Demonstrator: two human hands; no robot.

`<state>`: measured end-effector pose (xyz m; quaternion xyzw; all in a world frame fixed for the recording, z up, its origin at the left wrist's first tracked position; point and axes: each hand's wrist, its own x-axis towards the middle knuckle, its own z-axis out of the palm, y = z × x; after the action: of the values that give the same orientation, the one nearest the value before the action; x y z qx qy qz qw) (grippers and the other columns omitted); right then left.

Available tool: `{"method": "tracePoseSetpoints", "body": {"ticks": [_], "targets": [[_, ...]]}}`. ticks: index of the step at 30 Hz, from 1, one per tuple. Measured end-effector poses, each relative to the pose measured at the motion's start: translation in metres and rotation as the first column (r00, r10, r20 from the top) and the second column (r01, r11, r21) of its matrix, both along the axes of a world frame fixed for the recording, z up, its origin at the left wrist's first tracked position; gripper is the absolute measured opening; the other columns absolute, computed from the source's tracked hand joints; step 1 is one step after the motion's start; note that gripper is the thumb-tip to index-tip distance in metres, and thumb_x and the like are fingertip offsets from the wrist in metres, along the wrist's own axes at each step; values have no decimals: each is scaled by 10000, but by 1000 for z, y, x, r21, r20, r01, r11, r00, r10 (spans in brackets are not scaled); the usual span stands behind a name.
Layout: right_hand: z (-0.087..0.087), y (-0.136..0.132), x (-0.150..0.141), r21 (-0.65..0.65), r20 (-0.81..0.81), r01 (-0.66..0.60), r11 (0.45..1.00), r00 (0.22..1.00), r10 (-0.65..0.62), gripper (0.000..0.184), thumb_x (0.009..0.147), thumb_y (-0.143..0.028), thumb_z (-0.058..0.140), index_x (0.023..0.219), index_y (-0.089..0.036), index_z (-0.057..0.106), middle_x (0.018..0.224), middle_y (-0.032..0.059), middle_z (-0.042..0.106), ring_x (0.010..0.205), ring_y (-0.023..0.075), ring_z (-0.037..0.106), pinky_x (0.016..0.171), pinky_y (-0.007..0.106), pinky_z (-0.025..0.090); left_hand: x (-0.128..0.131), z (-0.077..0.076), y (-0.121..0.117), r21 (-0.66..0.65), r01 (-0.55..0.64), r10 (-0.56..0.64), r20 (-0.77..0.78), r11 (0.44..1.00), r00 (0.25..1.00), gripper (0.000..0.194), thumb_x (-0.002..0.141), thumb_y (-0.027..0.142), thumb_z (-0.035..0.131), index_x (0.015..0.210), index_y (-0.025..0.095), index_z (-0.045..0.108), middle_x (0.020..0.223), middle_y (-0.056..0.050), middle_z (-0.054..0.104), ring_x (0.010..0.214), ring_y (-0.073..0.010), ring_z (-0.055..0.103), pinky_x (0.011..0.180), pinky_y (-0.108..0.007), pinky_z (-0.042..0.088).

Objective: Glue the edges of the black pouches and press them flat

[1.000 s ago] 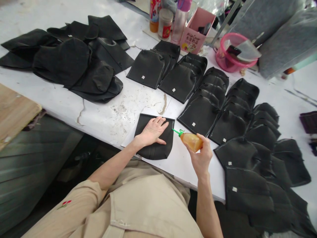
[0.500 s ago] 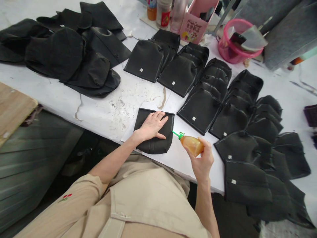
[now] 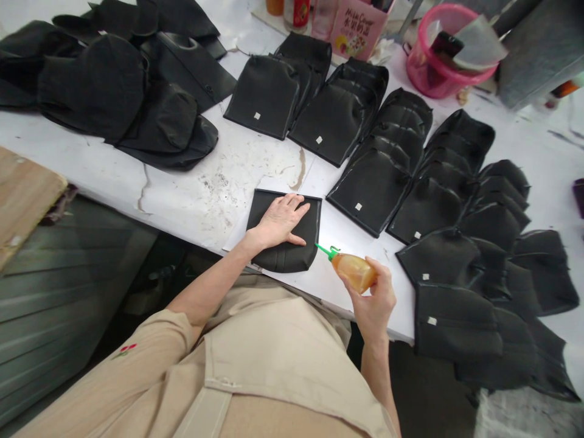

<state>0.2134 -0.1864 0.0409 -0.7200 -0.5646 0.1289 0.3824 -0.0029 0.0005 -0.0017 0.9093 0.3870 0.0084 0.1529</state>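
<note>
A black leather-like panel (image 3: 292, 258) lies flat at the front edge of the white table, on a sheet of white paper. My left hand (image 3: 280, 220) rests on top of it, fingers spread and palm down. In my right hand (image 3: 376, 298) is a glue bottle (image 3: 356, 272) with amber contents, tilted so its green nozzle points left. The nozzle's tip is at the panel's right edge, below its upper right corner; whether it touches cannot be made out.
Overlapping rows of black pieces (image 3: 369, 188) with small white tags fan out behind and to the right. Loose black pieces (image 3: 95, 91) are heaped at the left. A pink basket (image 3: 444, 55) and a pink box (image 3: 358, 27) stand at the back. A wooden board (image 3: 27, 198) juts in at left.
The nozzle has slid down along the panel's right edge, toward my body. My left hand stays spread on the panel. The whole view has tilted lower, shifting the table upward.
</note>
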Motion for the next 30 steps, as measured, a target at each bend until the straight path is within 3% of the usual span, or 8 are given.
{"method": "tracePoseSetpoints", "body": {"ticks": [7,9,11,14,16,30], "targets": [[3,-12,-5,-15,-31,23,1000,999,-24,479,865,-456,796,1244,-230,610,1074,64,657,985,252,656,824,383,571,1,12,-8,-15,-10,10,20,1000,1000,818,767,457,862,1422,89,537,1499,-246,486,1427,-385,414,1159,-475,362],[3,-13,-5,-19,-46,34,999,998,-35,482,861,-466,795,1238,-230,609,1071,64,653,990,254,653,832,387,571,-3,16,-19,5,2,-2,79,1000,997,703,790,389,853,1371,101,582,1467,-238,512,1420,-380,429,1162,-484,367],[4,-15,-6,-26,-57,41,999,997,-43,490,857,-474,796,1240,-234,607,1072,64,650,1000,256,651,839,391,572,-9,17,-33,-12,87,-83,171,996,982,548,829,378,821,1291,147,639,1406,-190,564,1388,-343,470,1150,-464,391],[5,-19,-7,-24,-54,39,999,998,-40,484,862,-457,797,1251,-240,607,1072,61,652,998,254,652,836,393,575,-18,11,-52,-81,235,-205,276,969,939,304,907,369,739,1156,200,695,1292,-125,626,1317,-285,537,1125,-435,429],[5,-22,-7,-16,-51,27,1000,998,-28,483,862,-431,805,1260,-241,607,1071,59,653,992,248,654,824,383,578,-21,5,-59,-95,243,-206,294,965,933,218,941,325,693,1121,202,704,1262,-116,634,1312,-279,541,1137,-447,422],[1,-48,-12,-104,-110,35,994,993,-46,513,837,-432,826,1260,-245,605,1109,69,643,1015,263,639,818,389,569,-20,2,-64,-95,183,-149,283,979,948,152,945,272,667,1071,202,716,1281,-118,634,1340,-287,521,1128,-461,445]]}}
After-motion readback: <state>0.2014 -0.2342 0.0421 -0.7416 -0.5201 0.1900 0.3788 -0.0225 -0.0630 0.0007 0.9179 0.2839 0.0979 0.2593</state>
